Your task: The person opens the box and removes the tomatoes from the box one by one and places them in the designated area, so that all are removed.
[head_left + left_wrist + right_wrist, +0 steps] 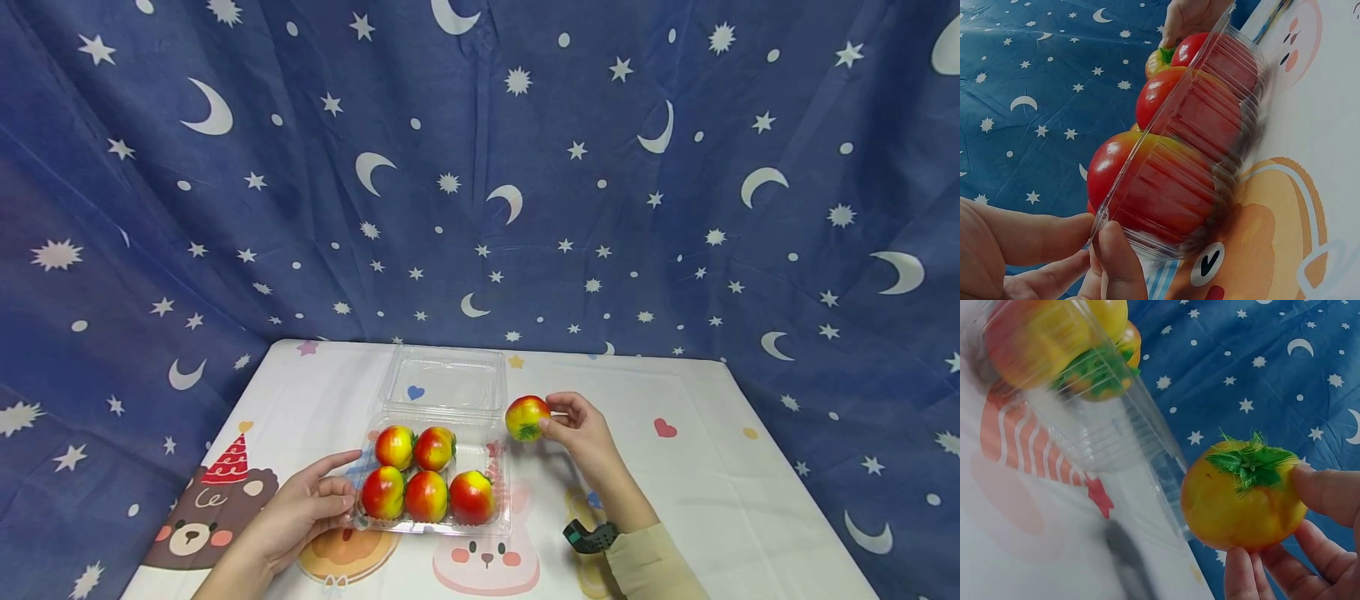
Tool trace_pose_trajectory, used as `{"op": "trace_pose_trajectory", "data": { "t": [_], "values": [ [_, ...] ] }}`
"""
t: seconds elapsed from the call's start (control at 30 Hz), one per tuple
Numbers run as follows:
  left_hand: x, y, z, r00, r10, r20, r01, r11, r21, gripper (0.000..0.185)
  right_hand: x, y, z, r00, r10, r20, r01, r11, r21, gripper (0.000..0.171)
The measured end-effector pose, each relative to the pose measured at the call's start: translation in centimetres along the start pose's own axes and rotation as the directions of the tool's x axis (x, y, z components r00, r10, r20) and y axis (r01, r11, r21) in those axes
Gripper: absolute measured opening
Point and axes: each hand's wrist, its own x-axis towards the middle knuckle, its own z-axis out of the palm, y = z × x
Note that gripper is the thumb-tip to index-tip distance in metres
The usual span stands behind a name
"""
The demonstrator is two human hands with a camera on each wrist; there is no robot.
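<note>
A clear plastic clamshell box (501,523) lies on the table with its lid (450,379) folded open toward the back. Several red-and-yellow persimmon-like fruits (426,497) sit inside, three in the front row and two behind at the left and middle. My left hand (303,506) pinches the box's left rim between thumb and finger, as the left wrist view shows. Right of the box, my right hand (587,435) holds another persimmon-like fruit (1241,506) above the table by its side. Its green leafy cap (1250,461) faces the right wrist camera.
A white cloth with cartoon prints covers the table (720,492). Behind it hangs a dark blue curtain (480,208) with moons and stars. A dark band (591,537) circles my right wrist, next to a pale sleeve (652,562).
</note>
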Motion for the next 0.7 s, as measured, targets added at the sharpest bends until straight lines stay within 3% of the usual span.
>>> {"op": "trace_pose_trajectory", "data": {
  "t": [0.7],
  "values": [
    [-0.1, 0.1, 0.2, 1.000, -0.011, -0.010, 0.011, 1.000, -0.003, 0.084, 0.8, 1.3, -1.5, 0.999, 0.046, -0.003, -0.046, 0.998, -0.051, 0.044]
  ]
}}
